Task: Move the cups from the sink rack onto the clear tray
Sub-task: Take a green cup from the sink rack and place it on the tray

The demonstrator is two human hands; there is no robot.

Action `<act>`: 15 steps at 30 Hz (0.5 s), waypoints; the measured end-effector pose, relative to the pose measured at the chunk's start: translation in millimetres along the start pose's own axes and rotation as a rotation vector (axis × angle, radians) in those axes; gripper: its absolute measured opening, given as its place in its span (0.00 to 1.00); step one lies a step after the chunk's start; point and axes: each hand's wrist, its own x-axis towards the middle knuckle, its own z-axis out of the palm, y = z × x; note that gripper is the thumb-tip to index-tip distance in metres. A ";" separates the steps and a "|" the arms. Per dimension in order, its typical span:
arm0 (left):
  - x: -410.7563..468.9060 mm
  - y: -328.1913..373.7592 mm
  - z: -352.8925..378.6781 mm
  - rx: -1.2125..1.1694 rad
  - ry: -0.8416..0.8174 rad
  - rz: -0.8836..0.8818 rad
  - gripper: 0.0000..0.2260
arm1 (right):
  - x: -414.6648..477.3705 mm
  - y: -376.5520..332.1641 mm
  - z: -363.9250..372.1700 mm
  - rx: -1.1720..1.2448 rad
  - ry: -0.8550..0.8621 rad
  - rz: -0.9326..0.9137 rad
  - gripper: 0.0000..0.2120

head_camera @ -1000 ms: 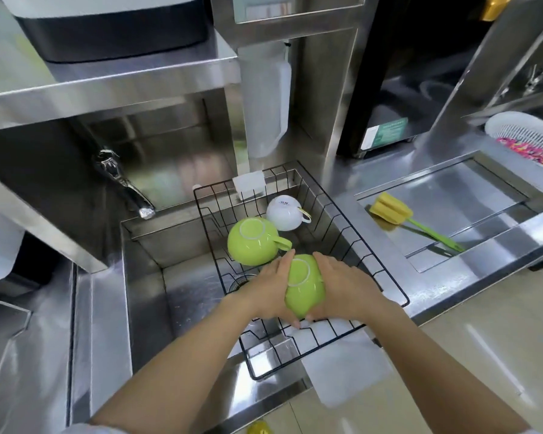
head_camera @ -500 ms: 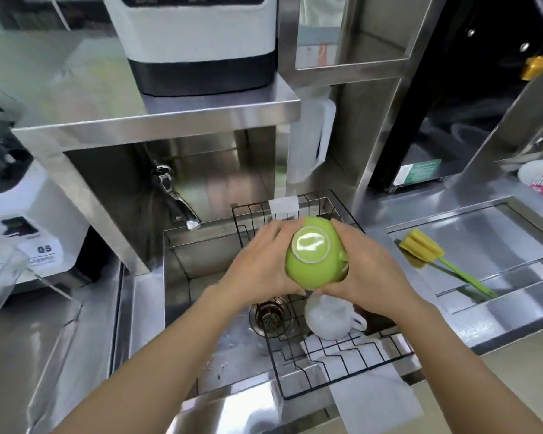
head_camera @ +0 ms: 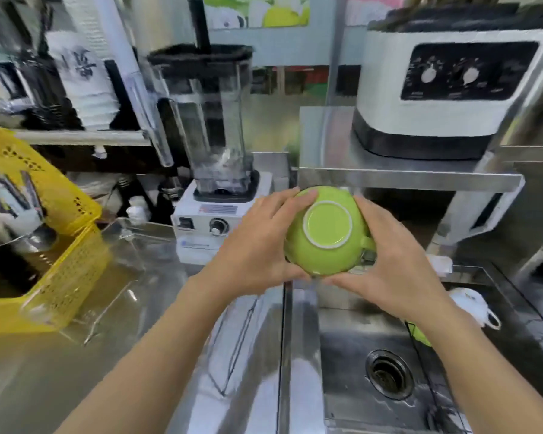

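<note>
Both hands, left hand and right hand, press against opposite sides of the green cup, held upside down (base ring facing up) above the sink's left rim. Keep that two-sided squeeze even and carry it level toward the clear tray, left of the sink, beside the yellow basket

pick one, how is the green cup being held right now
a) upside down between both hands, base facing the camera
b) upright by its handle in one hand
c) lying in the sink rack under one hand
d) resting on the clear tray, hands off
a: the green cup shows its pale round base ring toward the camera, with the left hand and right hand cupping its sides in the air.
</note>
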 end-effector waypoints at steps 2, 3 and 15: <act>-20.0 -14.9 -26.4 -0.012 0.023 -0.070 0.43 | 12.3 -26.1 19.8 0.027 -0.036 -0.022 0.53; -30.0 -23.0 -38.6 -0.021 0.027 -0.112 0.43 | 17.5 -38.5 30.1 0.041 -0.056 -0.029 0.53; -130.1 -140.6 -114.3 0.001 -0.167 -0.495 0.45 | 66.2 -150.1 170.5 0.262 -0.420 0.059 0.43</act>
